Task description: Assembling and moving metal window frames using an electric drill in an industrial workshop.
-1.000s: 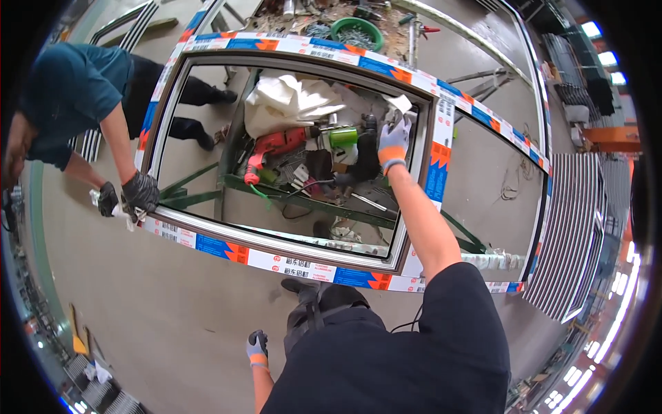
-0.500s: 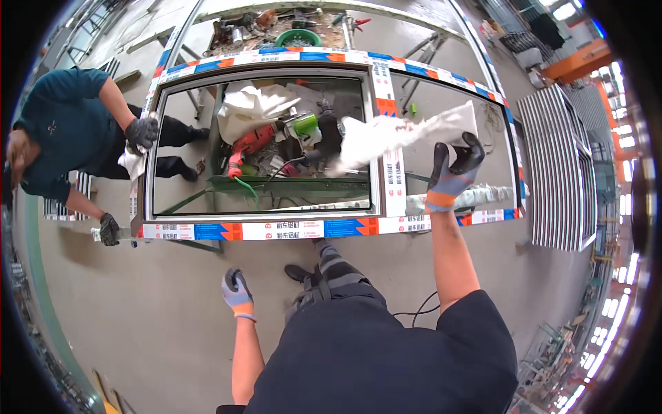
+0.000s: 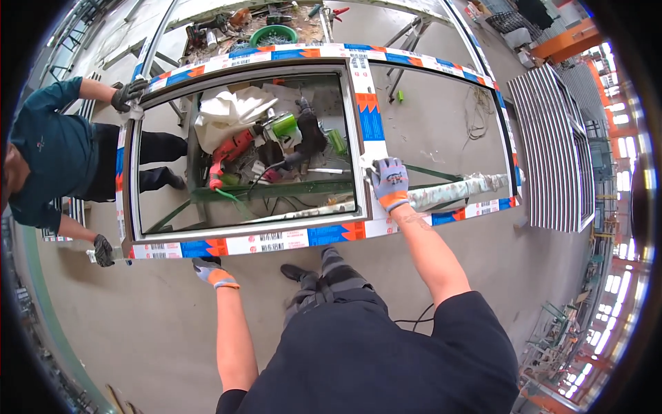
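Note:
A large window frame point(image 3: 336, 235), wrapped in white, blue and orange film, lies flat in front of me. My right hand point(image 3: 390, 183), in a grey and orange glove, is closed over the frame's middle bar at the inner edge. Part of a crumpled white cloth point(image 3: 367, 163) shows under its fingers; the rest is hidden. Gloved the same way, my left hand point(image 3: 212, 271) is at the near edge of the frame, left of centre. Its dark fingertips reach the edge and are partly hidden, so its grip is unclear.
At the left, a co-worker point(image 3: 58, 148) in dark gloves has both hands at the frame's end. Through the left opening show a red power tool point(image 3: 231, 148) and a black one point(image 3: 310, 134). A green basin point(image 3: 274, 35) stands beyond. Striped profiles point(image 3: 552, 148) are stacked right.
My right hand came down and left with the cloth, from over the right opening to the middle bar. My left hand rose to the frame's near edge. The co-worker's upper hand moved farther along.

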`<state>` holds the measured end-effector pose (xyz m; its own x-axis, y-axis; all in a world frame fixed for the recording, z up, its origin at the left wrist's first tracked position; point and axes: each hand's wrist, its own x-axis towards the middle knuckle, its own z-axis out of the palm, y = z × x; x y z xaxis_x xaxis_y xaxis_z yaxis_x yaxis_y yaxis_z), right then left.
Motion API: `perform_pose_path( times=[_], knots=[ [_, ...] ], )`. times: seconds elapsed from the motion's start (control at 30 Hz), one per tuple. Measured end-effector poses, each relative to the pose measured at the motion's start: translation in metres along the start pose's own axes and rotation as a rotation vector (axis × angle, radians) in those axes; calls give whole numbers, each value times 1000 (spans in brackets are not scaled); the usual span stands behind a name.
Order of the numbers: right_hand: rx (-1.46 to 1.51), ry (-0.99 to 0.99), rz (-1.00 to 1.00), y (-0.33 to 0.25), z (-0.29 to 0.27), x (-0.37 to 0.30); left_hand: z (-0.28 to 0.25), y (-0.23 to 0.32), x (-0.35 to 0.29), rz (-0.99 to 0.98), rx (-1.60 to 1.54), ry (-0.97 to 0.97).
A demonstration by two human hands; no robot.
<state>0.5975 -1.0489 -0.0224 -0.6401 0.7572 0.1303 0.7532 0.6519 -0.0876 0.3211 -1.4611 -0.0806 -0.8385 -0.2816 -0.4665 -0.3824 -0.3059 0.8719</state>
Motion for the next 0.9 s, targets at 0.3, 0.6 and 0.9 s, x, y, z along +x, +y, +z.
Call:
perform_pose_path(
  times=[0.3, 0.6, 0.9],
  knots=[
    [92, 2, -143, -3, 47, 183, 21, -32, 8, -83, -30, 118],
    [68, -7, -38, 1, 84, 379, -50, -76, 67, 560, 547, 518],
    [66, 32, -148, -8, 54, 290, 8, -45, 14, 445, 871, 636]
  ],
)
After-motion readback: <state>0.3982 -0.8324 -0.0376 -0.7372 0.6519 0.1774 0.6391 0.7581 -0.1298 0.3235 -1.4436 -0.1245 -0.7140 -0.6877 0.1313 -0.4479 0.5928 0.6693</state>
